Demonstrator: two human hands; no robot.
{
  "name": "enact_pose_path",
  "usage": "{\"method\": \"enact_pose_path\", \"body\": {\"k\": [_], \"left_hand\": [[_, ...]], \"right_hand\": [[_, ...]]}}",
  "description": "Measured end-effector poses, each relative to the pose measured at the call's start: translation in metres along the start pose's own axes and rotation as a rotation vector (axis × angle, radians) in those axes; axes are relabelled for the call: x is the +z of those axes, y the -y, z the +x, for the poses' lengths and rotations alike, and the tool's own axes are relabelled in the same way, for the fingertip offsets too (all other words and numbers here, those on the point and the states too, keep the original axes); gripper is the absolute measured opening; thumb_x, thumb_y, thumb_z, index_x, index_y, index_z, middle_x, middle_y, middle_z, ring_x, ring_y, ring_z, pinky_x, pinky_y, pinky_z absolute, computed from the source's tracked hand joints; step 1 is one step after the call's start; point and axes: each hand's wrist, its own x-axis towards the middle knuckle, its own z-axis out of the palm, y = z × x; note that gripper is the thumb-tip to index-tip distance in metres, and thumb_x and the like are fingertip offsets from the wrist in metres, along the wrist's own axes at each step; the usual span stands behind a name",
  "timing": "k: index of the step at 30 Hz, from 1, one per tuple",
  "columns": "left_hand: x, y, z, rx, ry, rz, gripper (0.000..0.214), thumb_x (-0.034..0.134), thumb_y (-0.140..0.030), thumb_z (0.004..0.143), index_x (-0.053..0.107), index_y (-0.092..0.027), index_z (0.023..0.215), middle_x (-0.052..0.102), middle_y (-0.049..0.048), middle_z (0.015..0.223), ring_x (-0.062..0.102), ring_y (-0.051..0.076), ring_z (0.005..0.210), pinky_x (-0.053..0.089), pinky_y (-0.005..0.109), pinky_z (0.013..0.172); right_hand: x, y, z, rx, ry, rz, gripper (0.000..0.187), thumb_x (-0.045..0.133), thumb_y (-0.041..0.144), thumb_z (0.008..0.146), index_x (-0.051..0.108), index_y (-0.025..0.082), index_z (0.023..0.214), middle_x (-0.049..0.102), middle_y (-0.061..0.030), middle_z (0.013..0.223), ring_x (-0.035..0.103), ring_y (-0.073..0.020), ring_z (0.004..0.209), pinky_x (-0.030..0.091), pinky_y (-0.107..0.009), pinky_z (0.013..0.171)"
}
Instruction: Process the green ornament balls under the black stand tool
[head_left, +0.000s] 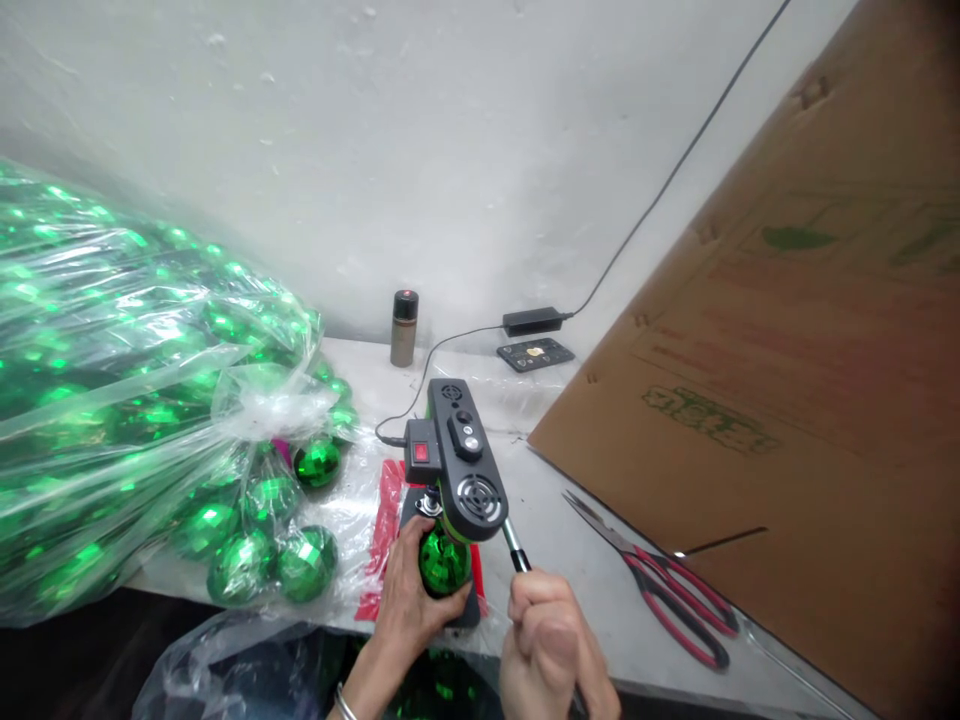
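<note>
A shiny green faceted ball ornament [444,565] sits under the head of a small black bench machine [466,465] with round vents and a red switch. Around the ball curl the thumb and fingers of my left hand [409,590], steadying it from the left and front. My right hand [551,635] is closed in a fist on the machine's lever [515,548], a metal rod with a black part, just right of the head. Red tape [390,510] shows beside the machine's base. The top of the ball is hidden by the machine head.
On the left bulges a clear plastic bag [135,330] of green balls, with loose green balls [307,565] beside it. Red-handled scissors [652,580] lie right, by a large cardboard box [780,350]. Behind are a brown bottle [404,330], a power adapter [532,320] and a phone [535,354].
</note>
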Motion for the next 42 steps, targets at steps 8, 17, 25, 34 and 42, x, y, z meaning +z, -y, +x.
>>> {"method": "enact_pose_path", "body": {"k": [8, 17, 25, 34, 42], "left_hand": [[0.0, 0.0, 0.002, 0.023, -0.019, 0.034, 0.076, 0.088, -0.029, 0.071, 0.06, -0.019, 0.141, 0.077, 0.0201, 0.141, 0.078, 0.042, 0.131, 0.067, 0.062, 0.109], [-0.001, 0.003, 0.002, 0.036, 0.017, 0.038, 0.076, 0.088, -0.027, 0.073, 0.06, -0.019, 0.143, 0.077, 0.0201, 0.143, 0.078, 0.041, 0.132, 0.067, 0.061, 0.109], [0.008, 0.011, -0.001, 0.028, -0.025, 0.015, 0.077, 0.089, -0.025, 0.07, 0.062, -0.019, 0.142, 0.076, 0.0191, 0.142, 0.077, 0.041, 0.131, 0.067, 0.062, 0.11], [0.005, 0.007, 0.0, -0.013, -0.018, 0.026, 0.077, 0.091, -0.027, 0.067, 0.065, -0.02, 0.139, 0.078, 0.0185, 0.139, 0.078, 0.042, 0.128, 0.066, 0.063, 0.11], [0.0, 0.013, -0.001, -0.025, 0.015, -0.02, 0.08, 0.091, -0.026, 0.071, 0.061, -0.021, 0.145, 0.075, 0.0188, 0.146, 0.074, 0.04, 0.138, 0.063, 0.064, 0.116]], "right_hand": [[0.0, -0.003, -0.001, -0.017, -0.005, 0.0, 0.046, 0.047, 0.014, 0.114, 0.044, 0.021, 0.069, 0.046, 0.0051, 0.065, 0.042, -0.0077, 0.053, 0.031, -0.026, 0.053], [0.004, -0.006, -0.002, -0.045, -0.056, 0.011, 0.046, 0.046, 0.011, 0.113, 0.043, 0.021, 0.069, 0.044, 0.0052, 0.065, 0.04, -0.0072, 0.052, 0.03, -0.025, 0.05], [-0.002, -0.013, -0.025, -0.007, -0.02, -0.08, 0.046, 0.047, 0.012, 0.112, 0.045, 0.022, 0.067, 0.048, 0.0047, 0.064, 0.043, -0.0083, 0.051, 0.036, -0.026, 0.053], [-0.008, -0.021, -0.037, -0.094, 0.053, -0.14, 0.047, 0.045, 0.015, 0.115, 0.046, 0.022, 0.069, 0.054, 0.0038, 0.068, 0.051, -0.0103, 0.058, 0.05, -0.029, 0.068], [0.0, 0.017, 0.045, 0.095, 0.115, 0.003, 0.042, 0.054, 0.01, 0.111, 0.056, 0.02, 0.07, 0.05, 0.004, 0.061, 0.048, -0.009, 0.051, 0.037, -0.026, 0.051]]}}
